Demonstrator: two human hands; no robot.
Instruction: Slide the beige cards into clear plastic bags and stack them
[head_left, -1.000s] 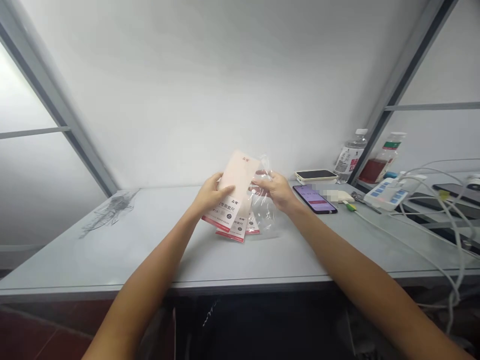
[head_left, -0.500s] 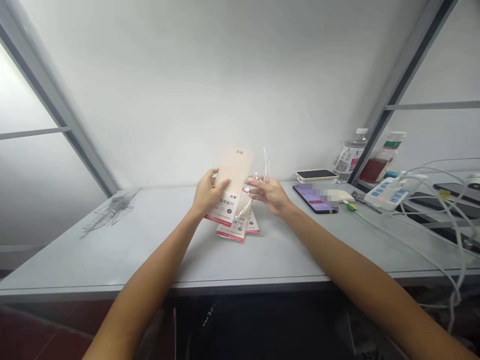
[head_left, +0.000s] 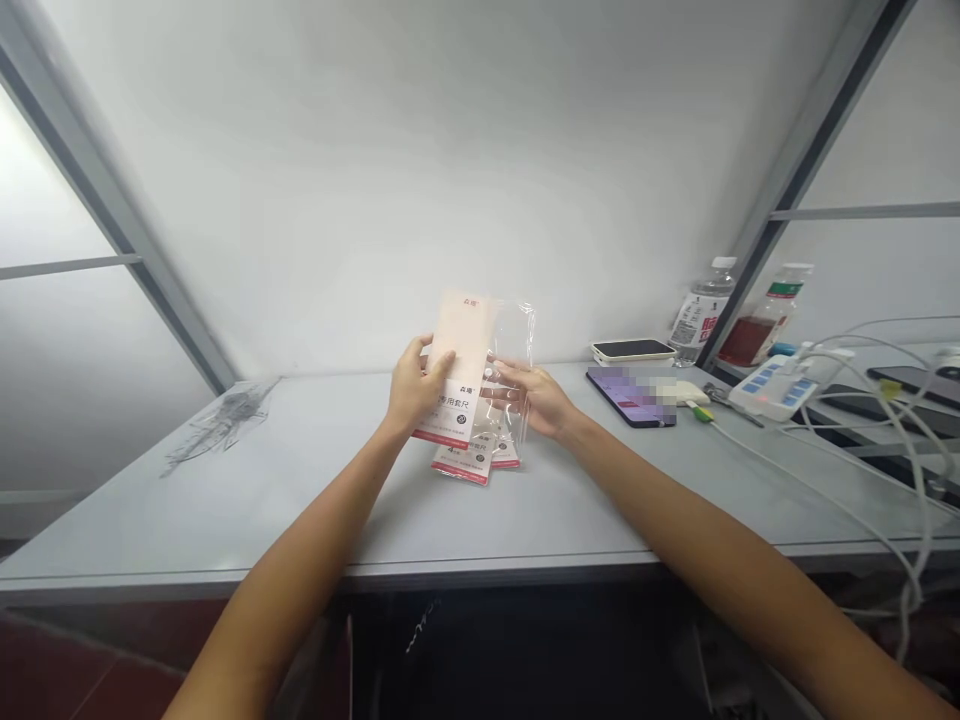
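My left hand (head_left: 414, 385) grips a pale pink packaged ruler set (head_left: 459, 365) with a red-edged printed label, holding it upright above the table. My right hand (head_left: 531, 398) holds a transparent plastic bag (head_left: 514, 335) just to the right of the pack, its fingers reaching towards my left hand. The bag's edge and the pack's right side nearly meet or overlap; I cannot tell which. Below my hands, two similar packs (head_left: 462, 465) lie on the table, partly hidden by the held pack.
The pale grey table (head_left: 225, 520) holds crumpled transparent film (head_left: 223, 420) on the left. To the right are a phone (head_left: 631, 397), a second device (head_left: 634, 351), several bottles (head_left: 703, 310), a power strip (head_left: 769, 388), and tangled white cables (head_left: 885, 400).
My hands have drawn slightly closer together and lower. The transparent bag now stands more upright and flatter, and the held pack has shifted left and stands straighter.
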